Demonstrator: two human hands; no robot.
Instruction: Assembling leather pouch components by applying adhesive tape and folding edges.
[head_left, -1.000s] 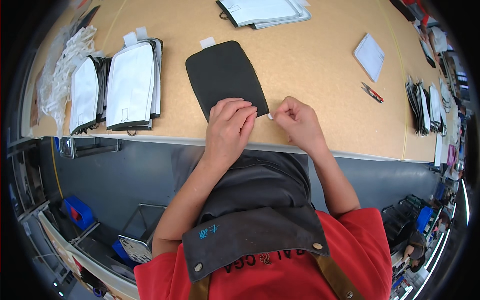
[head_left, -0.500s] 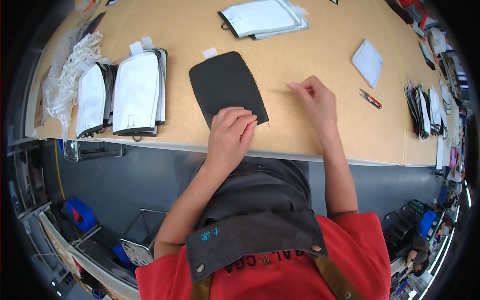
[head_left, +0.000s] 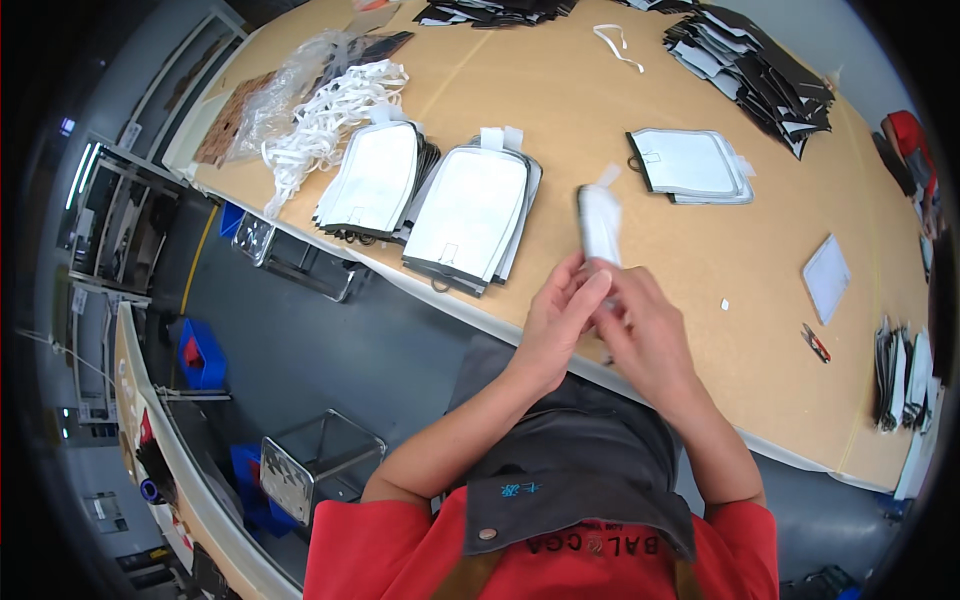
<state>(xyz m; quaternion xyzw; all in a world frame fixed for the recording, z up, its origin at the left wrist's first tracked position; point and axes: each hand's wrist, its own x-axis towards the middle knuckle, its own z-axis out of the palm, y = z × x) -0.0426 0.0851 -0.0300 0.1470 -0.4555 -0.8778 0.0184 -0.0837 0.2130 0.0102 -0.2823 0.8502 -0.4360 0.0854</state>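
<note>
I see the flat pouch panel [head_left: 600, 222] lifted edge-on above the desk [head_left: 560, 90], its long axis running away from me, white tab at the far end. My left hand [head_left: 556, 322] and right hand [head_left: 645, 335] both pinch its near end, fingers closed on it. Two stacks of white-faced panels [head_left: 470, 215] lie just left.

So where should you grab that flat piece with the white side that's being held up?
Probably by its lower end, where both hands already pinch it from below. The flat piece stands edge-on and thin above the table, so fingers on its two broad faces should hold best.
</note>
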